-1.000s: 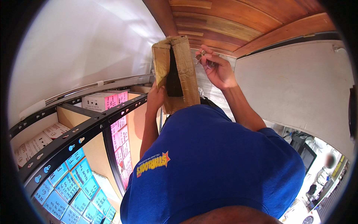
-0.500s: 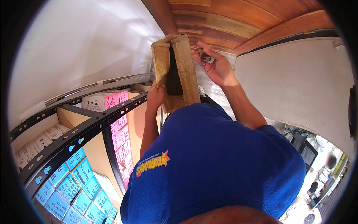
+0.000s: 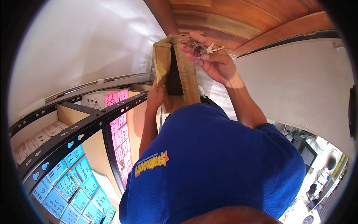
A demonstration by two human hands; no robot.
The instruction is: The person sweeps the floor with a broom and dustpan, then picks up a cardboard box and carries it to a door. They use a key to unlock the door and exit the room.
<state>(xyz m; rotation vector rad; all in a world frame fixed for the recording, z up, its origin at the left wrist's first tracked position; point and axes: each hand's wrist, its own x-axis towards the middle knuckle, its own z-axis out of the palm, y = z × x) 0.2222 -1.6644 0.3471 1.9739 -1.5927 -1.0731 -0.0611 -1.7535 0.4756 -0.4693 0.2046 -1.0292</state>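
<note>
A worn brown cardboard box (image 3: 188,80), long and narrow with a dark open slot facing me, stands upright in front of my chest. My left hand (image 3: 155,96) grips its left side near the bottom, the fingers partly hidden by the cardboard. Beside the top right of the box, my right hand (image 3: 216,67) is turned palm up. A bunch of small metal keys (image 3: 203,49) lies across its fingers, with the thumb resting against them. Something purplish hangs among the keys, too small to make out.
Left of me runs a black slotted metal shelf frame (image 3: 95,121) holding blue-faced boxes (image 3: 84,171) and pink-faced boxes (image 3: 120,138). Ahead is a wooden plank panel (image 3: 220,22). A pale flat panel (image 3: 294,82) stands on my right, and a cluttered area lies behind it.
My right hand with the keys has moved left and slightly up, now overlapping the box's upper right edge. More of the keys shows. The box and my left hand have hardly shifted.
</note>
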